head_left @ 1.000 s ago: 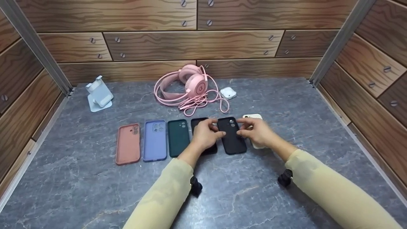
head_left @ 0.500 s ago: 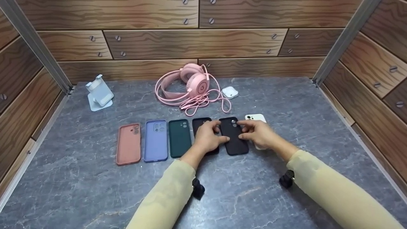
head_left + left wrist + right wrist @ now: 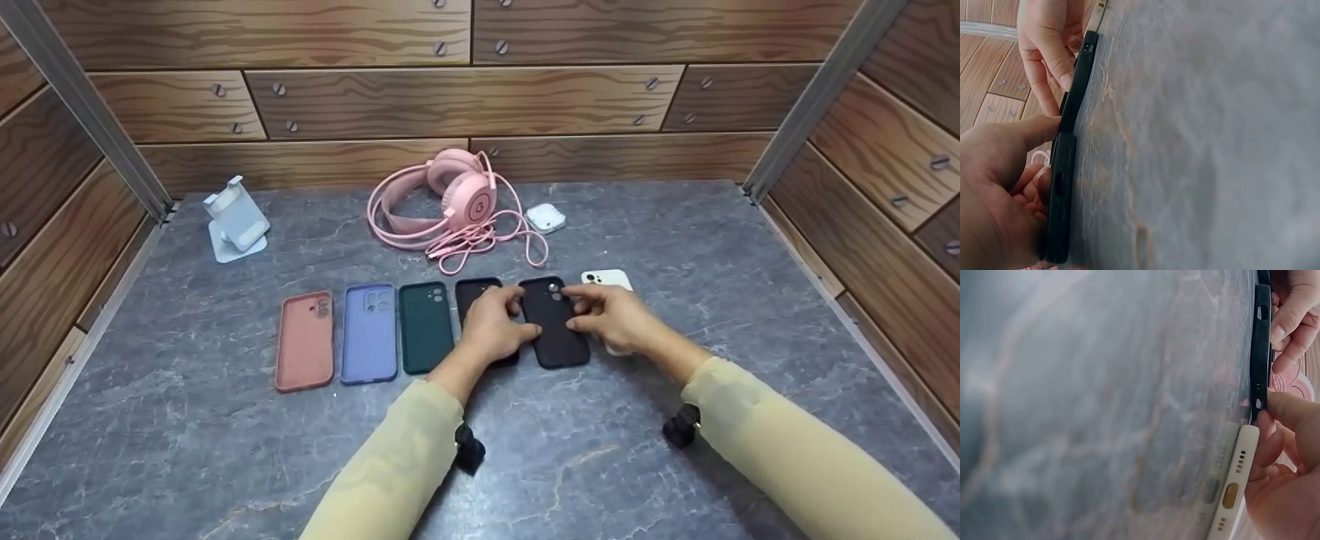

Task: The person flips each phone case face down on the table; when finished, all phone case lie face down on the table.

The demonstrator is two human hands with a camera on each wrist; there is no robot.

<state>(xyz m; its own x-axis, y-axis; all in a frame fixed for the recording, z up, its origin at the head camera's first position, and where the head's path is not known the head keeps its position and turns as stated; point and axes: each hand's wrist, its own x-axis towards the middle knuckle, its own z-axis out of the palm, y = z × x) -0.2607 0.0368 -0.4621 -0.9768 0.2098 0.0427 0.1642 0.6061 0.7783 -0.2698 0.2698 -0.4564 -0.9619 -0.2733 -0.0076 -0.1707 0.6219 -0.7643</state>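
Your left hand (image 3: 491, 326) and right hand (image 3: 613, 319), thumbs and forefingers parted, touch the black rectangular phone case (image 3: 557, 334) lying lengthwise near-to-far between them.

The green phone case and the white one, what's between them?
The head view shows two more cases there: the left black case, partly covered by the left hand, and the right black case.

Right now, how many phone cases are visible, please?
6 in a row from left: pink, blue, green, black under left hand, another black between both hands, white under right hand.
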